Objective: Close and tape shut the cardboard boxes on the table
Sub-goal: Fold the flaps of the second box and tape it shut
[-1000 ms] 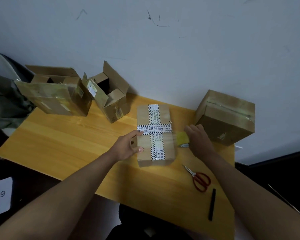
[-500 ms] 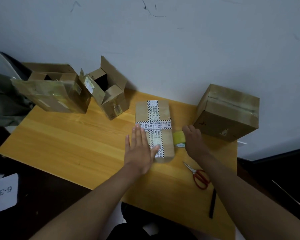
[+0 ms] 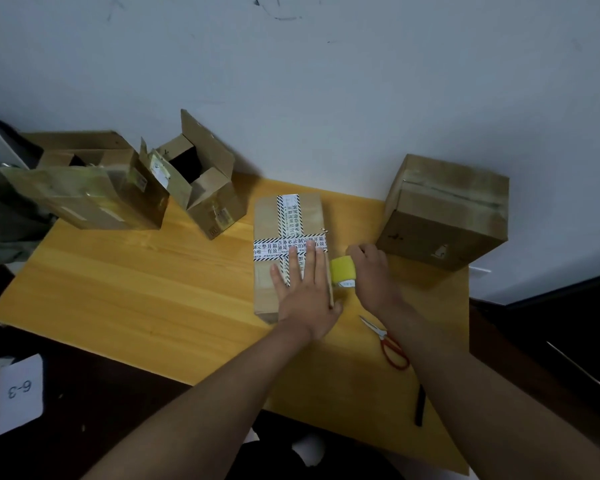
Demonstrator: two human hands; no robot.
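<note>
The left hand (image 3: 305, 289) lies flat, fingers straight, on the middle box (image 3: 291, 244). Just right of it, the right hand (image 3: 374, 275) grips the tape roll (image 3: 343, 271).

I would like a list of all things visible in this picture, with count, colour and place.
table: 1, yellow wood, against the wall
open boxes: 2, brown, far left
printed-tape box: 1, brown, centre
closed box: 1, brown, far right
tape roll: 1, yellow, right of centre box
scissors: 1, red handles, near right
pen: 1, black, near right edge
paper card: 1, white, below table, left
left hand: flat on centre box
right hand: holds tape roll
</note>
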